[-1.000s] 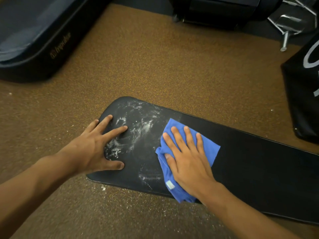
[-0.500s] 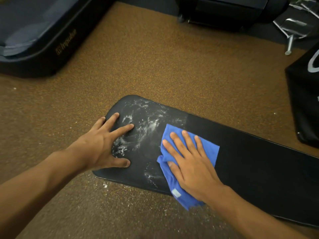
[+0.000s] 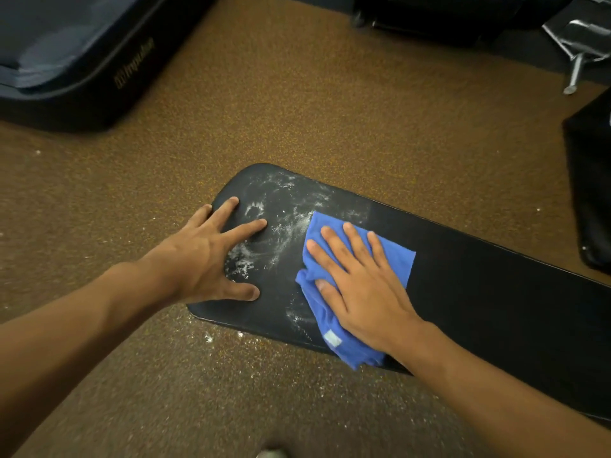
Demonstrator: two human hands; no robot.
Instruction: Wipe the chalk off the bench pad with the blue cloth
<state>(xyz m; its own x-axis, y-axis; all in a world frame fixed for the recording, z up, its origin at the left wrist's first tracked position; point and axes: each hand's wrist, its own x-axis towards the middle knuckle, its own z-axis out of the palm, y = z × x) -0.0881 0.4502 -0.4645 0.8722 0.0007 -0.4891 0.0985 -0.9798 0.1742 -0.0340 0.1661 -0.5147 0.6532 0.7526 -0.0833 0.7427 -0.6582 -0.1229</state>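
Observation:
A long black bench pad runs from the centre to the lower right. White chalk is smeared over its rounded left end. My left hand lies flat on that end, fingers spread, thumb near the front edge. The blue cloth lies on the pad just right of the chalk, its lower corner hanging over the front edge. My right hand presses flat on the cloth with straight fingers. The pad to the right of the cloth looks clean.
The pad stands over brown speckled flooring with chalk crumbs below its front edge. A dark padded machine base sits at top left, black equipment at the top, metal parts top right, another black pad at the right.
My right hand and the cloth have slid slightly up and left toward the chalk. The left hand stays planted on the pad's end. The view has shifted a little.

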